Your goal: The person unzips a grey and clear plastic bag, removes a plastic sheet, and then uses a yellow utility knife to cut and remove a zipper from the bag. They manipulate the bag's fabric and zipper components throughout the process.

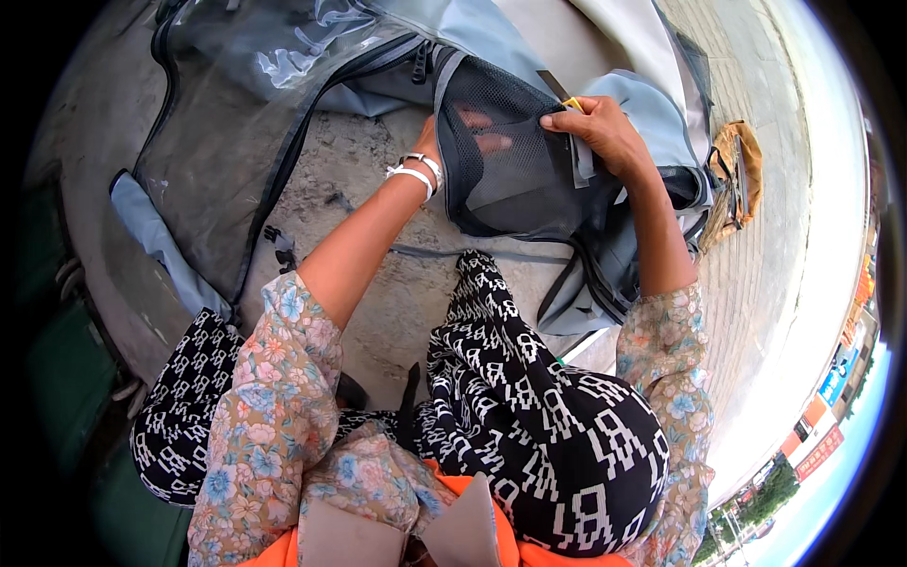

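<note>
A black mesh panel [505,151] with a dark bound edge belongs to a large grey-blue fabric cover [453,28]. Behind the mesh is my left hand [461,130], its fingers stretched out and showing through the netting. My right hand [605,132] is closed at the panel's far right edge, thumb against the mesh. From its grip sticks a thin, dark, flat piece with a yellow part [571,103], which looks like a cutter knife. A grey strap [579,163] hangs just below these fingers. Most of the tool is hidden in the hand.
A clear plastic panel [217,151] with a black zipper edge spreads out at the left. A black buckle [280,244] lies on the concrete ground [368,312] near my left forearm. On the right is a tan bag [746,175]. Patterned fabric covers my bent knees.
</note>
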### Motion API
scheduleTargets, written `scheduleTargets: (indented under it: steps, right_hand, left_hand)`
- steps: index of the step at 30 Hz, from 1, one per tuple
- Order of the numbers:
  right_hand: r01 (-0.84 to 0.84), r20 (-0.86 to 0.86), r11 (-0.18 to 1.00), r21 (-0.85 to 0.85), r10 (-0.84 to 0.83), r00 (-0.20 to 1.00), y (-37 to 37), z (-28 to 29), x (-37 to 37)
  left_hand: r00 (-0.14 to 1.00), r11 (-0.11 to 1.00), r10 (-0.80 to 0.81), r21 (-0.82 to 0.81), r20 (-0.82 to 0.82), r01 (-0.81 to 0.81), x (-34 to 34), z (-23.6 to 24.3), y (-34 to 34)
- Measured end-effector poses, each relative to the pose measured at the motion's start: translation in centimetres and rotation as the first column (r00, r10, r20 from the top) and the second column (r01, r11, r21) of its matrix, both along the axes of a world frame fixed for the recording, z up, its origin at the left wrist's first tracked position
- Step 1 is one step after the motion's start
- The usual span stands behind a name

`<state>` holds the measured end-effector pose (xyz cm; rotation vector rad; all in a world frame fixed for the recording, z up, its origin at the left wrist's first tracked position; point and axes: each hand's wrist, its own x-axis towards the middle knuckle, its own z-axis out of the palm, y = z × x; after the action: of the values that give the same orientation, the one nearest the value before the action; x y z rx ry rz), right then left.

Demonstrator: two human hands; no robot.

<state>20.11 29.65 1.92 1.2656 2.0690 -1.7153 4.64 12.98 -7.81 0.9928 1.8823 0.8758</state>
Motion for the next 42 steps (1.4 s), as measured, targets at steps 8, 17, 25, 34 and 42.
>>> scheduleTargets:
  steps: [8,17,25,34,42]
  right_hand:
    - [0.053,-0.511,0.971,0.235,0.076,0.856,-10.7,4.2,-6.6]
    - [-0.005,-0.227,0.926,0.377,0.097,0.969,-14.8,-5.8,-5.2]
    - [-0.215,-0.016,0.9,0.378,0.238,0.971,-16.5,-6.0,-4.1]
    - [-0.192,-0.094,0.874,0.447,0.259,0.961,-19.0,-6.7,-4.9]
    - [-0.188,-0.082,0.927,0.326,0.225,0.971,-21.4,-5.5,-2.9]
  left_hand:
    - [0.985,0.989,0.105,-0.122,0.135,-0.089,-3.4,3.2,-6.8]
    - [0.874,0.948,0.297,-0.227,0.385,-0.222,-1.5,3.2,-10.9]
    - [0.929,0.933,0.35,-0.14,0.122,-0.333,-1.4,2.5,-12.1]
    - [0.92,0.919,0.382,-0.141,0.089,-0.368,-1.5,1.6,-12.4]
    - [0.898,0.931,0.365,0.095,-0.247,-0.353,-0.7,3.2,-13.1]
